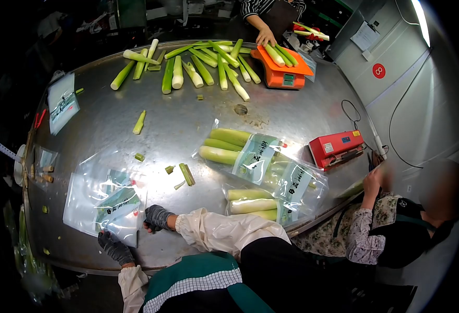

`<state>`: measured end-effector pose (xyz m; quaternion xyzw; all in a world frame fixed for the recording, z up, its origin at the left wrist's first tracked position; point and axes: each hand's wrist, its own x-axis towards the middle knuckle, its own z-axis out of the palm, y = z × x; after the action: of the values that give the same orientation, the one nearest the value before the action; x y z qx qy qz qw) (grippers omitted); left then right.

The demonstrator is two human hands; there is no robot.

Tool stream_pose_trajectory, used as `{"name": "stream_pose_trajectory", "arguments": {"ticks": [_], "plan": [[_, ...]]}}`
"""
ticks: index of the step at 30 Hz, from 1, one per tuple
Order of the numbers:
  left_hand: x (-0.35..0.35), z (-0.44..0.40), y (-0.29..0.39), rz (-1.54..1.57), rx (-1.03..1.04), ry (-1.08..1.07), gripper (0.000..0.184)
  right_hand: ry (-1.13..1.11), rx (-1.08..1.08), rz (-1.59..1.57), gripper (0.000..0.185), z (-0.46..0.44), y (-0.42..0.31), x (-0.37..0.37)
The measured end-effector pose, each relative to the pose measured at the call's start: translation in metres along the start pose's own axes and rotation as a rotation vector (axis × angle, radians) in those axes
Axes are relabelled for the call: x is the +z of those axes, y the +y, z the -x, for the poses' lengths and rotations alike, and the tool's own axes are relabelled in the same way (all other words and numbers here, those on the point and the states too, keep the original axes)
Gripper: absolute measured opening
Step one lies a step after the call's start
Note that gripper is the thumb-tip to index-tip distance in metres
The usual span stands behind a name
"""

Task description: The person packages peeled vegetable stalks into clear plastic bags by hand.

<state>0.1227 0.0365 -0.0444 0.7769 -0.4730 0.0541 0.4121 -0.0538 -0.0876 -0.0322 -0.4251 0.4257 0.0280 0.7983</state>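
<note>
Flat printed clear plastic bags lie on the metal table at the lower left. My left hand, in a grey glove with bare fingertips, has its fingers closed at the bags' lower edge. Just right of the bags, my right hand is curled in the same kind of glove; what its fingers hold, if anything, is hidden. Filled bags of green-white stalks rest to the right, and short cut pieces lie between.
Loose stalks lie along the far side of the table. An orange scale bears stalks under a co-worker's hand. A red device stands at the right, near another person's hand. More bags lie far left.
</note>
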Motion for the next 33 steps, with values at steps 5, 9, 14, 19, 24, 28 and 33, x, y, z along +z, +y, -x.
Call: {"name": "stream_pose_trajectory", "arguments": {"ticks": [5, 9, 14, 19, 24, 28, 33], "plan": [[-0.001, -0.001, 0.001, 0.001, -0.040, -0.021, 0.025, 0.025, 0.036, -0.095, 0.021, 0.012, -0.006, 0.001], [-0.003, -0.001, 0.004, -0.059, -0.009, -0.029, 0.024, 0.017, 0.020, -0.045, 0.021, 0.015, -0.009, 0.001], [0.001, 0.001, -0.007, 0.140, -0.038, 0.024, 0.022, 0.013, -0.129, 0.151, 0.023, 0.031, -0.008, 0.005], [0.004, 0.000, 0.006, 0.434, -0.187, 0.115, 0.023, 0.120, -0.466, 0.880, 0.030, 0.072, -0.004, 0.002], [-0.014, -0.006, 0.024, 0.130, -0.057, -0.001, 0.009, 0.078, -0.431, 0.896, 0.035, 0.131, -0.030, -0.012], [-0.019, -0.012, 0.027, 0.108, -0.073, -0.055, 0.007, 0.176, -0.514, 0.828, 0.032, 0.150, -0.039, -0.040], [-0.024, -0.021, 0.039, 0.107, -0.089, -0.013, 0.005, 0.430, -0.713, 0.827, 0.026, 0.175, -0.074, -0.081]]}}
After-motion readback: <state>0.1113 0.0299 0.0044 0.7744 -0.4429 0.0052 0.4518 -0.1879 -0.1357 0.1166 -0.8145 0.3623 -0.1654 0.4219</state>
